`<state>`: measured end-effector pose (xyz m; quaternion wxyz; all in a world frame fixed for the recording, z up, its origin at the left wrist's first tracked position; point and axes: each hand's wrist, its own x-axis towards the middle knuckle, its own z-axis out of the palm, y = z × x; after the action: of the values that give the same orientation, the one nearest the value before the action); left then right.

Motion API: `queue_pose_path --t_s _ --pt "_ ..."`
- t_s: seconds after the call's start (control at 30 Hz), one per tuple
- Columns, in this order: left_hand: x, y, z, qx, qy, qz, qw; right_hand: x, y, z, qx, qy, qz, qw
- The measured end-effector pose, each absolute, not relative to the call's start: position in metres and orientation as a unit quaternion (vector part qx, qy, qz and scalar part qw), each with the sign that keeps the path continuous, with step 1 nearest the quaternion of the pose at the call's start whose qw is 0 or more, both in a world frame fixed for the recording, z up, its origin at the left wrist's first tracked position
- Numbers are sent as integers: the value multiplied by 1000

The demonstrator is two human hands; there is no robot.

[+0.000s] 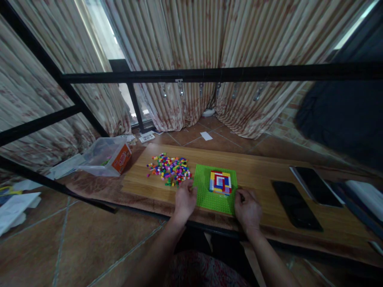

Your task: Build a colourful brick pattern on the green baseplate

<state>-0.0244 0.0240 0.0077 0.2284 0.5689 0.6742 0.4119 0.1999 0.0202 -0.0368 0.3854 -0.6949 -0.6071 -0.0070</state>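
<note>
A green baseplate (203, 191) lies on a low wooden board (263, 171), with a square block of red, yellow, blue and white bricks (220, 182) built near its middle. My left hand (184, 199) rests at the plate's left edge, fingers curled against it. At the plate's right front corner sits my right hand (247, 209), its fingers curled too. What either hand holds, if anything, is hidden. A heap of small loose bricks in many colours (170, 168) lies just left of the plate, close to my left hand.
A clear plastic box with an orange label (107, 156) stands off the board's left end. Two dark phones (295, 204) (317, 180) lie on the board to the right. A black metal frame (209, 74) crosses in front of striped curtains. Papers lie on the tiled floor at the left.
</note>
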Motion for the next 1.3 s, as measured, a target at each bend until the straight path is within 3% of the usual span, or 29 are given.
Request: queue_pose_path --t_s 0.13,0.7,0.83,1.03,1.2,1.3 --pt "-67 15 10 572 720 367 144 200 19 -37 -698 -607 -8 381" --pt "-81 13 7 606 740 270 110 199 19 -36 -707 -604 1 368" --pt "-82 10 9 572 738 315 171 202 19 -34 -702 -597 15 389" --pt "-67 -4 9 497 627 474 369 177 1 2 -649 -552 109 512" --pt "-50 -20 21 425 540 518 509 109 -18 26 -547 -593 377 455" --pt "-53 -26 28 407 513 527 541 82 -16 24 -523 -549 467 454"
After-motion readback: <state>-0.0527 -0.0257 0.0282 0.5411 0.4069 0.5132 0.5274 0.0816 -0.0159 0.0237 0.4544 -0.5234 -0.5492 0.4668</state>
